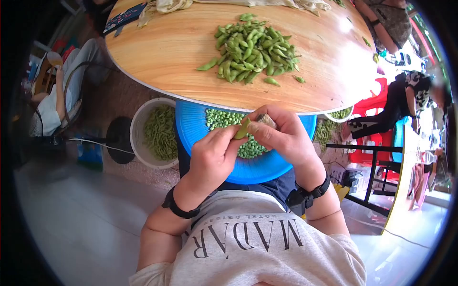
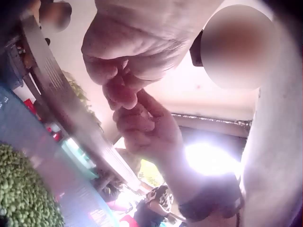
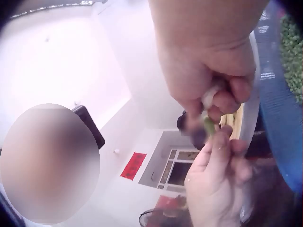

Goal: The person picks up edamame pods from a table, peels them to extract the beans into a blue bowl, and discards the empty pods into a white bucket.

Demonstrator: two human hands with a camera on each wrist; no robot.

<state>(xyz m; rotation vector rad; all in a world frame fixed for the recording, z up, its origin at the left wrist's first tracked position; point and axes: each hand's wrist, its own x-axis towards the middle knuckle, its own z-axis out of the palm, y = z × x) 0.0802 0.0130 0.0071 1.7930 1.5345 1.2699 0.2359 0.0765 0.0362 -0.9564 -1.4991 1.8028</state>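
Observation:
My left hand [image 1: 208, 151] pinches a green edamame pod [image 1: 242, 129] between thumb and fingertips, over a blue plastic basin [image 1: 202, 168]. My right hand [image 1: 287, 139] meets it from the other side, its thumb close to the pod's end. Under its curled fingers it holds a small pale grey object [image 1: 267, 121] with a dark end; I cannot tell what kind it is. In the right wrist view the pod [image 3: 209, 126] stands between both hands' fingertips. Shelled green beans [image 1: 252, 150] lie in the basin below. The left wrist view shows the fingertips together, with the pod hidden.
A heap of edamame pods [image 1: 253, 50] lies on the round wooden table [image 1: 157, 57] just ahead. To the left, a white bucket [image 1: 138, 138] holds more pods. Red plastic chairs [image 1: 369, 102] and a person in dark trousers [image 1: 381, 117] are on the right; another person sits at left.

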